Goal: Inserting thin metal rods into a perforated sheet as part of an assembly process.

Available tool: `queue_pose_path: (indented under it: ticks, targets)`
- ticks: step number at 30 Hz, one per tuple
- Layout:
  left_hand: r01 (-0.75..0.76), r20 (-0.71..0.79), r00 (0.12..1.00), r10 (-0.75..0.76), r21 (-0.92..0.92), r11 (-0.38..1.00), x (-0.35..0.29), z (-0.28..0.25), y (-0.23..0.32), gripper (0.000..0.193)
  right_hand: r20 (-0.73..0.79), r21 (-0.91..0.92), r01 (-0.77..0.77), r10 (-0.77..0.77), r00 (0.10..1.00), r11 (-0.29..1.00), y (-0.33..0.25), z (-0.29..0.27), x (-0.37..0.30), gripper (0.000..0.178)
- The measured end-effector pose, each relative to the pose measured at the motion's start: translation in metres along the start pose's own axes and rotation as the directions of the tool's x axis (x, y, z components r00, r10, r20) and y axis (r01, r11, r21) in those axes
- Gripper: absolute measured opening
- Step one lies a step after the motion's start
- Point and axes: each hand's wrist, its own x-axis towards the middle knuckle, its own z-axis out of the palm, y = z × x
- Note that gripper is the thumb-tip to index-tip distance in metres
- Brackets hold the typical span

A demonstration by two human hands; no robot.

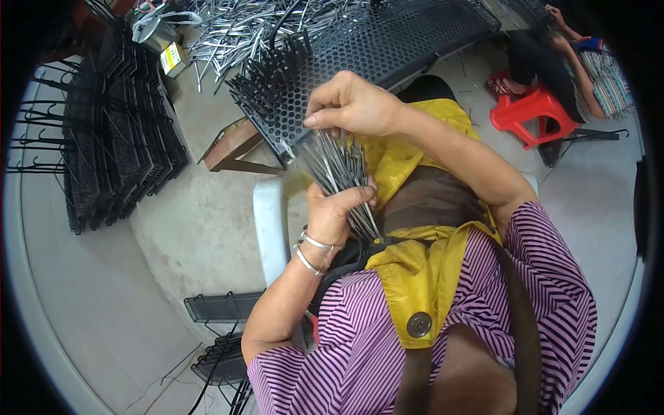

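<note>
Striped shirt [356,311] nearest; beyond, left hand [335,209] grips metal rods [335,167], right hand [354,107] pinched closed at their far ends.

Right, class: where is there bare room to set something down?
Free: the black panel beyond the right hand, right of the dark rods; the floor between the black rack stack and the white chair. Crowded: the panel's left end, under those dark rods, and the heap of silver rods beyond.

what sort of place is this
Probably a workshop handling metal parts: a heap of loose silvery pieces shows at the top, black metal racks are piled at the left, and the left hand grips a bundle of thin pieces.
</note>
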Motion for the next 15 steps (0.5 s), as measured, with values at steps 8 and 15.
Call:
queue_pose_path:
  ticks: [8,15]
  targets:
    - [-0.009,-0.011,1.0,0.009,-0.01,1.0,0.002,-0.002,-0.002,0.019,-0.245,0.001,-0.01,0.009,0.97,1.0,-0.011,-0.021,0.0,0.016]
    - [0.018,-0.064,0.998,-0.019,-0.011,1.0,0.001,-0.002,-0.001,0.015,-0.564,-0.29,0.244,-0.371,0.738,0.925,-0.009,-0.029,0.024,0.016]
